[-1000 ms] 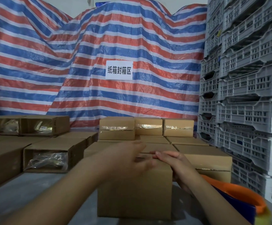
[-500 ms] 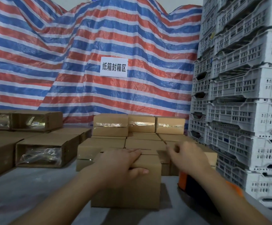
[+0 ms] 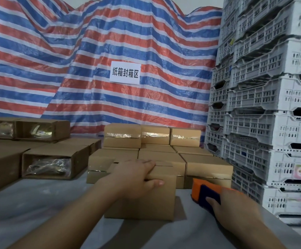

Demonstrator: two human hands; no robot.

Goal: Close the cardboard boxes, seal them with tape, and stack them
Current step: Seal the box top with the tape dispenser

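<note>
1. The cardboard box [image 3: 142, 194] being worked on stands on the grey worktop [image 3: 38, 203] just in front of the person, flaps folded down, with the seam [image 3: 162, 165] between them showing across the top and no tape visible over it yet

2. The left hand [image 3: 137, 177] lies over the near top edge of the box, fingers flat on the flaps and the thumb curled down the front face; judging by this, its job is to hold the flaps shut, so it should press firmly and sit clear of the seam line

3. The right hand [image 3: 236, 205] wraps around the orange and blue tape dispenser [image 3: 206, 192], which sits on the worktop just right of the box and apart from it

4. The likely step is bringing the dispenser to the box: start the tape a little way down one end face, draw it along the seam in one pass, and finish down the opposite face

5. Keep the flap edges butted together, or the tape will bridge a gap

6. The sealed boxes [image 3: 155, 139] stacked behind, close to the grey crates [image 3: 263, 105], show where this one should go; open boxes [image 3: 52, 164] wait at the left
</note>
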